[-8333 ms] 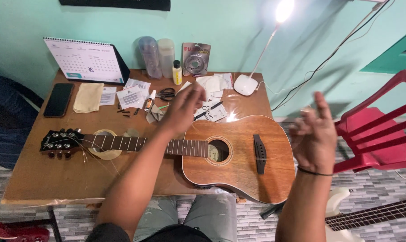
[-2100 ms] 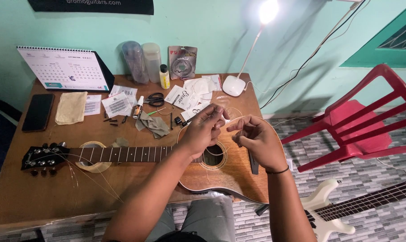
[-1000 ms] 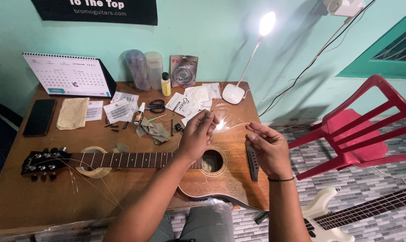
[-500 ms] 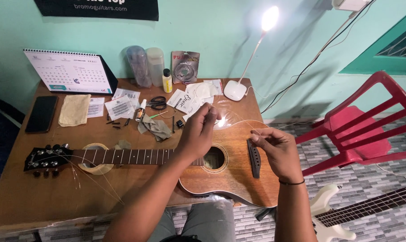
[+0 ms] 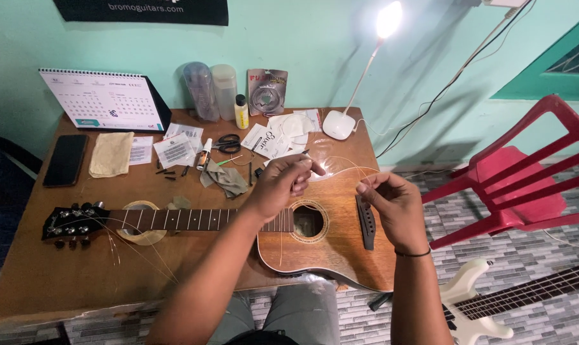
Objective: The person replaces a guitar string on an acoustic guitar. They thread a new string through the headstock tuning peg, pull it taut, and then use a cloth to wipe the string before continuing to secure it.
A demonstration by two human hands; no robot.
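Note:
An acoustic guitar (image 5: 327, 246) lies flat on the wooden table (image 5: 46, 281), headstock (image 5: 72, 222) to the left. Both my hands hover above its body. My left hand (image 5: 283, 182) pinches one end of a thin guitar string (image 5: 343, 163) over the neck joint. My right hand (image 5: 391, 207) pinches the other part of the same string just above the bridge (image 5: 366, 222). The string arcs in a loop between the two hands. Loose old strings trail from the headstock across the table.
At the table's back stand a desk calendar (image 5: 101, 99), clear bottles (image 5: 206, 89), a small yellow bottle (image 5: 241, 112), a string pack (image 5: 267, 92) and a lit lamp (image 5: 340, 121). Scissors (image 5: 227, 143), paper packets, a cloth (image 5: 110, 153) and a phone (image 5: 66, 160) lie there. Red chair (image 5: 525, 172) right; white electric guitar (image 5: 487, 306) on floor.
My hands were close together over the soundhole; the right hand has since drawn away toward the bridge, stretching the string loop between them. The view shifted slightly.

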